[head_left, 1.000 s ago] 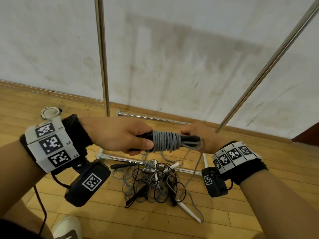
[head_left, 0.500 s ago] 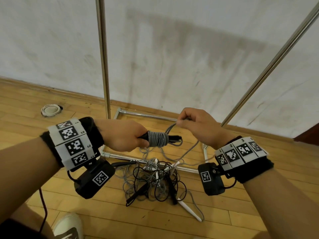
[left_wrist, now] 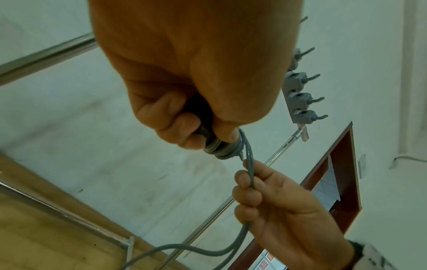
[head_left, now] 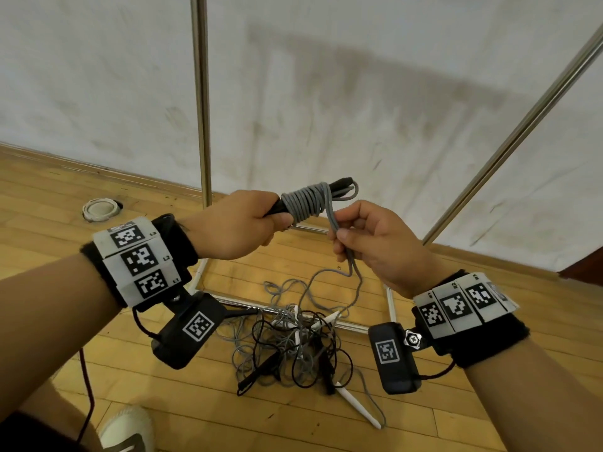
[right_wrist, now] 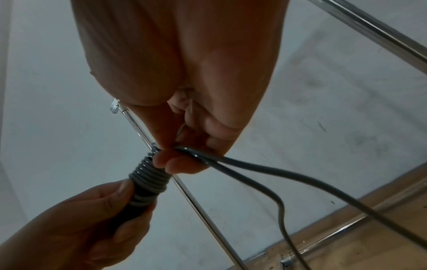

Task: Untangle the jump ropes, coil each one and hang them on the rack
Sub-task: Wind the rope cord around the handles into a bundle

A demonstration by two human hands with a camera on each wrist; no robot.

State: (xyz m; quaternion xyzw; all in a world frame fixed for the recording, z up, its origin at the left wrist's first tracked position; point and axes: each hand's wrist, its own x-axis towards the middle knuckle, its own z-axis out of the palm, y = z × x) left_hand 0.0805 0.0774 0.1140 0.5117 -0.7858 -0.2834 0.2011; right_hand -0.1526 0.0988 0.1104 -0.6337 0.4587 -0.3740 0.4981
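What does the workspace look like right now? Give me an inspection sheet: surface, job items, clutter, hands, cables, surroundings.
Surface: wooden floor, bare boards around the pile.
Job's things: grey jump rope partly wound around its black handles; its loose strands hang down to the tangled pile of ropes on the floor; rack base beside the pile.
Clutter: white round object on the floor by the wall.
Grippers: left hand grips the black handles; right hand pinches the grey strands just below the coil.
Cables: dark wrist-camera leads at both wrists.
Surroundings: white wall; upright rack poles; a row of grey hooks on the wall.
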